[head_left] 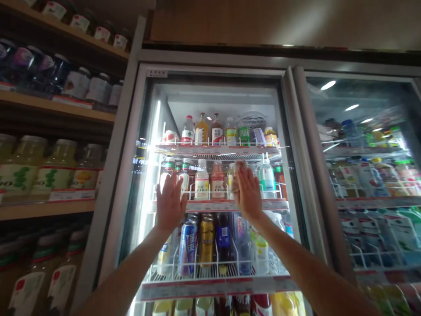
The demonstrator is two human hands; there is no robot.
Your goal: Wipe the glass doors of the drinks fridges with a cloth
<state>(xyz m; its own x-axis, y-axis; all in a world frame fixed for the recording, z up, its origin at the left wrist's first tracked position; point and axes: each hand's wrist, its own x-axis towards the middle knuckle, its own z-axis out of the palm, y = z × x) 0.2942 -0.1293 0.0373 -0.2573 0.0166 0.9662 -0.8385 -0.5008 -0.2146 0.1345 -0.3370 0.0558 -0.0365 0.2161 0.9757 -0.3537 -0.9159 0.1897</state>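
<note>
A glass fridge door (210, 98) fills the middle of the head view. My left hand (171, 204) is raised with its palm towards the glass and its fingers spread, holding nothing. My right hand (249, 193) presses a crumpled beige cloth (234, 184) towards the same pane. Part of the cloth sticks out past the fingers on the left side, while the rest is hidden under the hand. Behind the glass, shelves hold bottles and cans, among them a gold can (207, 240) and a blue can (188, 248).
A metal door frame (295, 153) separates this door from a second fridge door (368, 131) on the right. At the left, wooden shelves (66, 208) carry several bottles and jars. Above the fridge runs a brown panel (250, 22).
</note>
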